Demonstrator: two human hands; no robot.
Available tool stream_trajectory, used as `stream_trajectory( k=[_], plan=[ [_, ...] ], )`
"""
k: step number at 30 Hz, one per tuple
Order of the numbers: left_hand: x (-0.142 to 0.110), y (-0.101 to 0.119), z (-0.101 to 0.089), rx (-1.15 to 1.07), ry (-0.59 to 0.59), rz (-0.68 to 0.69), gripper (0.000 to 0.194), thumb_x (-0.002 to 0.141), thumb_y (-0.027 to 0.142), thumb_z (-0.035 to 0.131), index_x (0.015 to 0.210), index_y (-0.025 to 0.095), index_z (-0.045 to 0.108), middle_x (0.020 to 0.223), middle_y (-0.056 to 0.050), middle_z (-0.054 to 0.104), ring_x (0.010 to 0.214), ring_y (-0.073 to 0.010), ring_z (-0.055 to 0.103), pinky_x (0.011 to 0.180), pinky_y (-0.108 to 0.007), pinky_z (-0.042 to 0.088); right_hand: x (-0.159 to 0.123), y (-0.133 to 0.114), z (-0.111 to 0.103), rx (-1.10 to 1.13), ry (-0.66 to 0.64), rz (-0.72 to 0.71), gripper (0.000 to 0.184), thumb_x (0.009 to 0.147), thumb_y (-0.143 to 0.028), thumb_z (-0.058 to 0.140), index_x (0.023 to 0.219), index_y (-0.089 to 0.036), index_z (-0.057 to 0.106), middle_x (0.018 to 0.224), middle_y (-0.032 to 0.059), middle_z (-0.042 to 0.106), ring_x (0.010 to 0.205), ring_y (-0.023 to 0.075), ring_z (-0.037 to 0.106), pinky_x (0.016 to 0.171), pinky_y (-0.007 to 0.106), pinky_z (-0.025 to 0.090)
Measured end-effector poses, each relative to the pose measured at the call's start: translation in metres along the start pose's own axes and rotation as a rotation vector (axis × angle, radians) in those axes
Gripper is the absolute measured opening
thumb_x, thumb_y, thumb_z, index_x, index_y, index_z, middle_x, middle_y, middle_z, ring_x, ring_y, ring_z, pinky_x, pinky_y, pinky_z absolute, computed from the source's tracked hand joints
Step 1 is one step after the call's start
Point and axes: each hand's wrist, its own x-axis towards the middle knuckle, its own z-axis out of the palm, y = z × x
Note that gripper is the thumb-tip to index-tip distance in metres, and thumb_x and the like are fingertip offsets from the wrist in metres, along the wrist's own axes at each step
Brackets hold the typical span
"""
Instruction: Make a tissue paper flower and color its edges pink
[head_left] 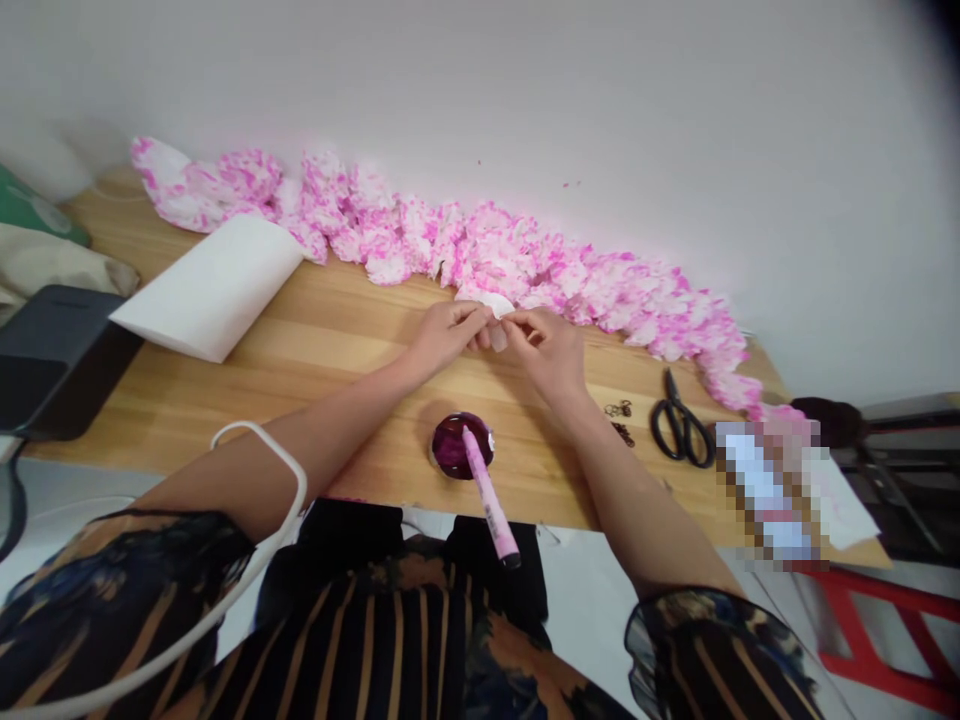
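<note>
Between my two hands, above the middle of the table, is a small piece of white paper [496, 303]. My left hand [452, 335] pinches its left side, fingers closed. The fingertips of my right hand [551, 350] are closed on the right side, almost touching the left ones. Part of the paper is hidden by the fingers. Just behind it lies a long row of white and pink paper flowers [495, 245]. Nearer to me stands a small round dish of dark purple liquid [450, 447], and a pink marker-like pen [489, 495] leans out of it.
Black-handled scissors [681, 425] and small dark hair-like ties [621, 425] lie to the right. A folded white paper sheet [217, 285] and a dark grey box [64, 355] are at left. A blurred-out flat item [769, 495] is near the right edge; a white cable [289, 470] crosses my left arm.
</note>
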Motion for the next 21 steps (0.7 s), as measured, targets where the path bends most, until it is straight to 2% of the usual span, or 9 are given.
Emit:
stream_trajectory(
  k=[2,4,7,11,16,21],
  plan=[
    [0.0007,-0.0015,0.0006,0.023,0.007,0.030,0.021,0.090,0.026,0.059,0.075,0.015,0.068,0.069,-0.002,0.070,0.060,-0.0093,0.058,0.062,-0.021,0.047,0.0014,0.0014,0.0015,0.173,-0.017,0.141,0.018,0.089,-0.030,0.062,0.084,-0.020,0.077,0.078,0.0021,0.074,0.066,0.0156,0.061,0.062,0.029,0.046],
    [0.0021,-0.0035,0.0012,0.053,0.029,0.056,0.016,0.087,0.024,0.062,0.074,0.015,0.068,0.073,-0.002,0.071,0.066,-0.0100,0.060,0.066,-0.022,0.046,0.0025,0.0026,0.0031,0.299,-0.013,0.217,0.020,0.086,-0.033,0.063,0.083,-0.020,0.078,0.076,0.0012,0.073,0.065,0.0152,0.061,0.061,0.028,0.047],
    [0.0040,-0.0060,0.0016,0.089,0.055,0.063,0.011,0.083,0.023,0.065,0.076,0.015,0.070,0.075,-0.002,0.071,0.069,-0.0104,0.060,0.066,-0.022,0.044,0.0027,0.0042,0.0050,0.390,-0.021,0.242,0.023,0.084,-0.036,0.063,0.086,-0.021,0.081,0.078,0.0009,0.075,0.070,0.0164,0.064,0.064,0.028,0.050],
    [0.0042,-0.0062,0.0009,0.089,0.047,0.044,0.014,0.084,0.026,0.065,0.079,0.014,0.071,0.076,-0.002,0.071,0.069,-0.0110,0.060,0.067,-0.023,0.043,0.0016,0.0048,0.0045,0.376,-0.050,0.258,0.026,0.084,-0.036,0.063,0.095,-0.022,0.082,0.083,0.0012,0.077,0.074,0.0176,0.066,0.065,0.029,0.052],
    [0.0033,-0.0053,0.0001,0.094,0.042,0.045,0.017,0.085,0.030,0.067,0.081,0.015,0.070,0.078,-0.003,0.072,0.071,-0.0121,0.061,0.068,-0.024,0.045,0.0002,0.0034,0.0036,0.330,-0.047,0.192,0.025,0.088,-0.033,0.063,0.096,-0.021,0.083,0.084,0.0019,0.078,0.075,0.0181,0.069,0.069,0.030,0.053],
    [0.0035,-0.0059,-0.0007,0.120,0.057,0.062,0.019,0.086,0.030,0.068,0.074,0.015,0.064,0.075,-0.003,0.070,0.071,-0.0123,0.061,0.067,-0.024,0.045,-0.0030,0.0027,0.0066,0.232,-0.016,0.044,0.023,0.090,-0.024,0.062,0.098,-0.025,0.083,0.096,0.0030,0.080,0.090,0.0214,0.072,0.081,0.034,0.055]
  ],
)
